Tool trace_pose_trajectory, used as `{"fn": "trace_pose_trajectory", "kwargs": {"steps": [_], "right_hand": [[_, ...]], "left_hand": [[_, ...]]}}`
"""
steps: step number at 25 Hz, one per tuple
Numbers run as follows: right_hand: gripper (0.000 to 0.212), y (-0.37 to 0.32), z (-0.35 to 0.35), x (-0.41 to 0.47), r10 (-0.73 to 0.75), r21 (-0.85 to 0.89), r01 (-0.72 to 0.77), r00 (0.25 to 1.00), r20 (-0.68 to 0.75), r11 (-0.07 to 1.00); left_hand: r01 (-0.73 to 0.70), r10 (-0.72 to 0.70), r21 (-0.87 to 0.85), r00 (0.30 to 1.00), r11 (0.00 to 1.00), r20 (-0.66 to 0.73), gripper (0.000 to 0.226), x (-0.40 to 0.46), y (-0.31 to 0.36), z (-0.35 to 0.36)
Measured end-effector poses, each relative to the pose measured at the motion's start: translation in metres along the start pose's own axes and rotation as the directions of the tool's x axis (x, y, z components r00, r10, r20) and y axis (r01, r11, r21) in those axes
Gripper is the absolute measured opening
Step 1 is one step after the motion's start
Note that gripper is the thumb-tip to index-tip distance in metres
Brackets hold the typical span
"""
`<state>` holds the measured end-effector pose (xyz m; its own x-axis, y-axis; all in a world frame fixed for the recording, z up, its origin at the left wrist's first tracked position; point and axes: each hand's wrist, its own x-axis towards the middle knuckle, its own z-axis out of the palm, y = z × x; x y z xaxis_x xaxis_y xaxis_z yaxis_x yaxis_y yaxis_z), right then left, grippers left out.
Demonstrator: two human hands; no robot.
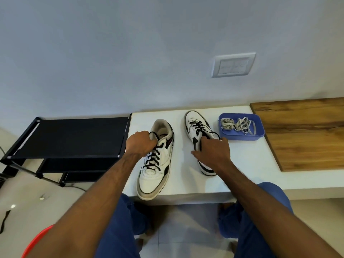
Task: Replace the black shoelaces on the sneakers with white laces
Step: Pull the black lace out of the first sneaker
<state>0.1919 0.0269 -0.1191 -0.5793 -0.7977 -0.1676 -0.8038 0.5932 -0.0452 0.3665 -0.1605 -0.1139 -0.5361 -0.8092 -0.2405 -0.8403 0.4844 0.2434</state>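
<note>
Worktop: a white slab set against a pale grey wall; we sit at its near edge, blue trousers showing below.

Wooden panel: brown grained board lying on the worktop's right part, well apart from the shoes.

Left sneaker: white with grey and black trim, toe toward us and overhanging the near edge. Black laces are threaded through its eyelets. Our left hand has its grip curled round the lace loop at the shoe's collar.

Right sneaker: same make, toe away from us, just beside the tray, black-laced as well. Our right hand rests over its heel end; the grip appears to pinch the black lace ends near the tongue, though the fingertips are partly hidden.

Blue tray: shallow plastic box on the worktop between the right sneaker and the wooden panel. It holds the white laces, two loose bundles.

Black rack: fabric-shelved frame standing on the floor, touching the worktop's left end.

Wall switch plate: white, above the right sneaker.

Floor: pale glossy tiles; a red curved rim shows at the lower left.
</note>
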Motion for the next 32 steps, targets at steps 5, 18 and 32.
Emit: {"fn": "trace_pose_trajectory", "kwargs": {"steps": [5,18,32], "right_hand": [[0.016,-0.001,-0.008,0.011,0.103,0.351,-0.105,0.994,0.024,0.931],[0.034,0.019,-0.092,0.042,-0.07,0.133,0.242,0.679,-0.731,0.961],[0.055,-0.062,-0.022,0.068,-0.692,0.044,0.696,0.717,-0.076,0.717]], "left_hand": [[0.006,0.0,-0.19,1.0,0.982,0.031,0.042,-0.003,0.004,0.014],[-0.418,0.003,-0.472,0.751,0.776,-0.661,0.015,-0.034,0.045,-0.031],[0.166,0.072,-0.767,0.961,0.62,0.266,0.057,-0.026,-0.026,0.01]]}}
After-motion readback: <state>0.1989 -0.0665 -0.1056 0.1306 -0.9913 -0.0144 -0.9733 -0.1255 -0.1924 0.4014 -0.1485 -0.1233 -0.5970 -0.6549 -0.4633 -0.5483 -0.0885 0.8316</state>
